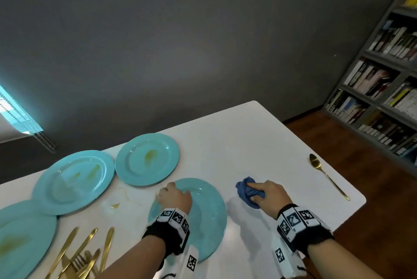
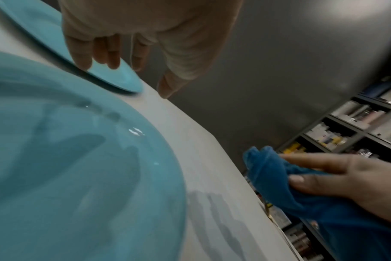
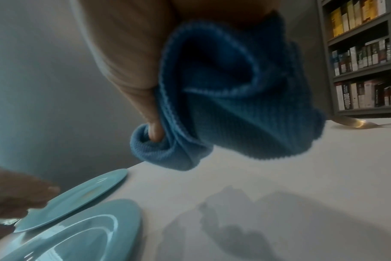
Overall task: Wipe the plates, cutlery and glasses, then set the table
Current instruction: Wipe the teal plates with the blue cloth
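Observation:
My left hand (image 1: 169, 189) hovers over the far left rim of the nearest turquoise plate (image 1: 207, 217), which looks free of smears. Its fingers (image 2: 80, 58) hang loosely and hold nothing. My right hand (image 1: 257, 193) grips a bunched blue cloth (image 1: 244, 187) just above the white table, to the right of that plate; the thumb (image 3: 154, 130) is tucked into the cloth (image 3: 234, 114). Three more turquoise plates (image 1: 146, 159) (image 1: 74, 181) (image 1: 22, 240) with yellow smears lie to the left. A gold spoon (image 1: 327, 175) lies far right. No glasses are in view.
Several gold knives and forks (image 1: 83, 254) are heaped at the front left. A yellowish smear (image 1: 115, 205) marks the table (image 1: 237, 143) between the plates. Beyond the table's right edge are a wooden floor and a bookshelf (image 1: 383, 75). A grey wall stands behind.

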`<state>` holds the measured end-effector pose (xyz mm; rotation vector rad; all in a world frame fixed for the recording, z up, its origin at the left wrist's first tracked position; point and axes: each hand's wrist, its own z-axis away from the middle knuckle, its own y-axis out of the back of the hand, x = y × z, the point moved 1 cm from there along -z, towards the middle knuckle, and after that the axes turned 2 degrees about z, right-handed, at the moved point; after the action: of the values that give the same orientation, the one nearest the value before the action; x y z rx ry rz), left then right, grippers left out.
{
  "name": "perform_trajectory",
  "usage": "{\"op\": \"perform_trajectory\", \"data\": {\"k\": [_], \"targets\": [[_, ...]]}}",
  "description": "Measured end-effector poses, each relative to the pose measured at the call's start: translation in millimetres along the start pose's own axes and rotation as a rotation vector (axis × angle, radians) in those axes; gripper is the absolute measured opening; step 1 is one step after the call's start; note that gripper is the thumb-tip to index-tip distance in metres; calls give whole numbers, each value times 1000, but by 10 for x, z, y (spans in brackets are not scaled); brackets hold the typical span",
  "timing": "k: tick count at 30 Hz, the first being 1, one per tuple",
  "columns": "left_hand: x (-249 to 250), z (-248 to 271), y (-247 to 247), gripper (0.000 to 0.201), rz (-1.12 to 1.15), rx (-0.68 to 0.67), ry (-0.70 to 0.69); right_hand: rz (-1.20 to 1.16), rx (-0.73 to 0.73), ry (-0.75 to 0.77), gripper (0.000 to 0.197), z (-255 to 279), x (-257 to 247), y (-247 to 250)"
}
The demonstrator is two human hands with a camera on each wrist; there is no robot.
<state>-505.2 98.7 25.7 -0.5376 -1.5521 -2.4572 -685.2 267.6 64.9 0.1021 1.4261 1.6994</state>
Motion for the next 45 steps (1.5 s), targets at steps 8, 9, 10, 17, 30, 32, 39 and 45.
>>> {"op": "perform_trajectory", "data": {"k": [8, 9, 10, 17, 30, 32, 39, 45], "targets": [[1670, 440, -1187, 36, 70, -362, -351, 15, 126, -147, 40, -601, 1003, 781], [1876, 505, -1354, 38, 54, -416, -385, 20, 138, -164, 41, -651, 1133, 887], [2077, 577, -1504, 40, 29, -469, -417, 20, 152, -181, 42, -703, 1266, 991], [3120, 919, -2333, 58, -191, -666, -629, 43, 187, -298, 40, -892, 2124, 1486], [3479, 928, -2620, 34, -325, -529, -669, -26, 97, -342, 35, -978, 2596, 1540], [3405, 889, -2557, 33, -288, -510, -592, -79, 84, -341, 33, -1012, 2563, 1506], [3176, 754, -2316, 25, 9, -543, -237, -204, 85, -353, 30, -1012, 2306, 1414], [2946, 728, -1854, 23, 652, -655, -26, -114, 74, -105, 42, -898, 1797, 1242]]}}
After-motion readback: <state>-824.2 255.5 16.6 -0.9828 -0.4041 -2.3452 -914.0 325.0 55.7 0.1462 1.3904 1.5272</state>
